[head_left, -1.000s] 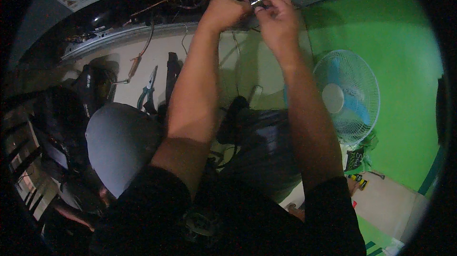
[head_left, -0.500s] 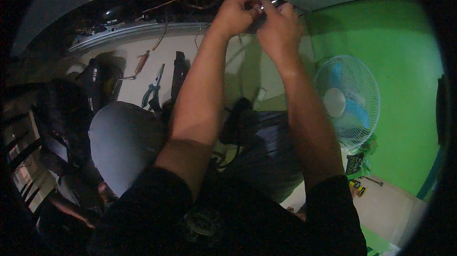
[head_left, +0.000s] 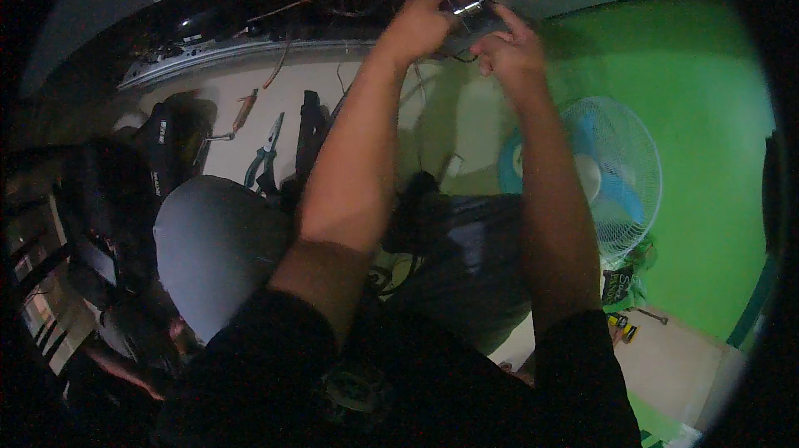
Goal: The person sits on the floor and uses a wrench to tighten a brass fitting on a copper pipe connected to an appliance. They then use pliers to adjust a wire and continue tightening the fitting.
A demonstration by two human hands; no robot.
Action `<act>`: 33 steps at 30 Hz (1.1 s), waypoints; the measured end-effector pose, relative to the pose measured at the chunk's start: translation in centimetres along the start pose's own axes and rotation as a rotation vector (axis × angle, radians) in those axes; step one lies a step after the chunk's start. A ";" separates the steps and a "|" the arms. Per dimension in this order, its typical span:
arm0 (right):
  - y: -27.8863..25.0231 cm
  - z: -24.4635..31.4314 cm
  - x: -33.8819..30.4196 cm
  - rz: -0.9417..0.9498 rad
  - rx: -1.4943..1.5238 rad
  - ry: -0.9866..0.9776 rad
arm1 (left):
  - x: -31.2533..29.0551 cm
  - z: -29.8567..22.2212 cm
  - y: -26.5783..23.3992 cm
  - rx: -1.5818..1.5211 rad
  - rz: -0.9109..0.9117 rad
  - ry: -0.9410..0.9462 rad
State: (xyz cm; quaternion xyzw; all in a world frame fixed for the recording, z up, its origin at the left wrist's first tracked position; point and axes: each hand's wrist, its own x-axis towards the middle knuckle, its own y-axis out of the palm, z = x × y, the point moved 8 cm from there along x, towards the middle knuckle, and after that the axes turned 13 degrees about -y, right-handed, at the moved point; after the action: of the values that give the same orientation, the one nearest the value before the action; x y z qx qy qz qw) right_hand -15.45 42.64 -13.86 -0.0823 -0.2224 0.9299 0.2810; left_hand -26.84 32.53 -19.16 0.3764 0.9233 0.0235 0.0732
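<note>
We grip a small dark component between both hands: left hand fingers closed on its left end, right hand pinching its right. Since a second ago, both hands have shifted slightly rightward; the hold is unchanged, so work continues.

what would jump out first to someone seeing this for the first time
Both bare arms reach up the middle of the view, the left hand and right hand closed together on a small shiny metal part at the dark open machine edge near the top. At right, a white-and-blue standing fan stands against a bright green wall. Blue-handled pliers lie on the pale floor at left.
</note>
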 end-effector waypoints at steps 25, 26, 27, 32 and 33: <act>2.4 4.9 -1.0 -0.037 -0.526 -0.693 | -0.8 -0.3 -1.4 0.180 -0.101 0.063; 2.0 5.7 -1.7 -0.096 -0.582 -0.805 | -0.8 0.1 -1.3 0.181 -0.079 0.016; 1.8 6.4 -2.4 -0.171 -0.621 -0.902 | -0.8 0.0 -1.3 0.192 -0.086 0.026; 3.0 6.8 -2.6 -0.111 -1.034 -0.766 | -0.8 -0.3 -1.3 0.216 -0.104 0.048; 3.2 6.3 -2.0 -0.062 -1.118 -0.627 | -1.0 -0.6 -1.3 0.231 -0.129 0.081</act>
State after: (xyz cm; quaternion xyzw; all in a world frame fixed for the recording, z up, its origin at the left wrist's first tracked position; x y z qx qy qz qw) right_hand -17.08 36.80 -9.67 0.0660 -0.7475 0.6451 0.1441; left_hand -27.17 30.91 -18.58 0.3208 0.9443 -0.0726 -0.0069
